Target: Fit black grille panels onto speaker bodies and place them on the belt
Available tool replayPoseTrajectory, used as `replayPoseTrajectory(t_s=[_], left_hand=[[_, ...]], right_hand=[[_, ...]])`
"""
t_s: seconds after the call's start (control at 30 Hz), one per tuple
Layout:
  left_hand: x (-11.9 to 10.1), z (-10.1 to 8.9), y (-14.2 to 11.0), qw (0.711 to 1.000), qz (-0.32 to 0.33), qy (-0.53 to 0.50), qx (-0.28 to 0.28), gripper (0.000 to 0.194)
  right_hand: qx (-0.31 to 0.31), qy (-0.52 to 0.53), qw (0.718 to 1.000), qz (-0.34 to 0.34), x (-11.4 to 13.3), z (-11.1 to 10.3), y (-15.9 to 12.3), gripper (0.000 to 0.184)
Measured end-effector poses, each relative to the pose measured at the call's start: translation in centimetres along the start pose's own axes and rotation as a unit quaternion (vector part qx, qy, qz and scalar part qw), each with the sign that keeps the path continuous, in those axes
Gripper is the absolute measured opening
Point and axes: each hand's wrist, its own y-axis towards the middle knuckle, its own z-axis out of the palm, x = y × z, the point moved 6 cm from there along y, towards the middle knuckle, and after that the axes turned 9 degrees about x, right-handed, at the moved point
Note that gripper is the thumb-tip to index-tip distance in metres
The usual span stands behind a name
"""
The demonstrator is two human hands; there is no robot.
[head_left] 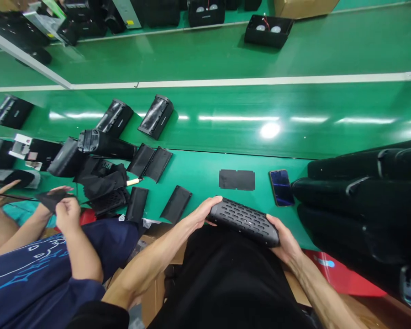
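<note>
A black speaker [244, 222], patterned with rows of oblong slots, stands out against the glossy green table [205, 183]. Just left of it lie plain black panels [176, 204]; farther left, a co-worker's navy shirt [30, 278] bears pale blue line print, its design hard to read. To the speaker's right, a phone [281, 188] glows deep blue, and a red sheet [342, 274] carries a light blue mark.

Glossy green assembly-line surface [294, 103] runs across the view, a white rail [226, 81] dividing it from a second green belt [345, 45] beyond; strip-light reflections [238, 118] streak the sheen, with a cardboard carton [304, 5] at the far edge and another carton [154, 292] below the near edge.
</note>
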Motion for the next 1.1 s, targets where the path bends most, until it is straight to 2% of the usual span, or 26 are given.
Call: replayPoseTrajectory(t_s=[0.13,0.27,0.33,0.47,0.53,0.67,0.73,0.8,0.87,0.9,0.97,1.03,1.1], left_hand=[[-0.1,0.2,-0.4,0.994,0.076,-0.022,0.074,0.063],[-0.5,-0.5,-0.7,0.986,0.161,0.027,0.042,0.07],[-0.5,-0.5,-1.1,0.981,0.179,0.059,0.042,0.076],[-0.6,0.0,-2.9,0.969,0.192,0.083,0.132,0.104],[-0.8,-0.2,-4.0,0.96,0.214,0.097,0.153,0.111],[-1.9,-1.5,-4.3,0.949,0.256,0.135,0.126,0.104],[-2.9,-2.2,-3.8,0.948,0.267,0.132,0.111,0.112],[-4.1,-3.2,-3.3,0.951,0.281,0.084,0.096,0.12],[-5.3,-4.9,-3.4,0.951,0.302,0.02,0.058,0.111],[-5.6,-6.3,-3.6,0.95,0.312,0.01,0.014,0.099],[-5.7,-9.7,-4.8,0.939,0.301,0.085,-0.14,0.069],[-5.1,-12.8,-6.3,0.904,0.242,0.207,-0.286,0.047],[-3.9,-15.0,-7.2,0.878,0.183,0.275,-0.346,0.036]], right_hand=[[0.01,-0.022,1.0,-0.015,0.8,-0.5,-0.3,0.031],[0.045,-0.055,0.997,-0.014,1.3,-0.4,-0.6,0.048],[0.049,-0.07,0.996,-0.022,1.5,-0.3,-0.8,0.056],[0.053,-0.07,0.996,-0.031,1.6,-0.2,-1.2,0.065],[0.056,-0.073,0.996,-0.022,1.4,-0.1,-1.2,0.069],[0.057,-0.142,0.987,-0.039,1.4,-0.2,0.0,0.073],[0.07,-0.203,0.975,-0.064,2.2,0.1,1.3,0.07],[0.084,-0.232,0.965,-0.084,3.7,0.9,2.8,0.066],[0.083,-0.222,0.966,-0.1,6.1,2.3,4.4,0.063],[0.078,-0.209,0.968,-0.114,7.7,3.3,5.3,0.061],[0.056,-0.17,0.972,-0.154,11.5,5.6,7.2,0.051],[0.042,-0.115,0.974,-0.19,15.6,8.2,9.3,0.036],[0.016,-0.075,0.975,-0.208,19.4,10.4,11.2,0.023]])
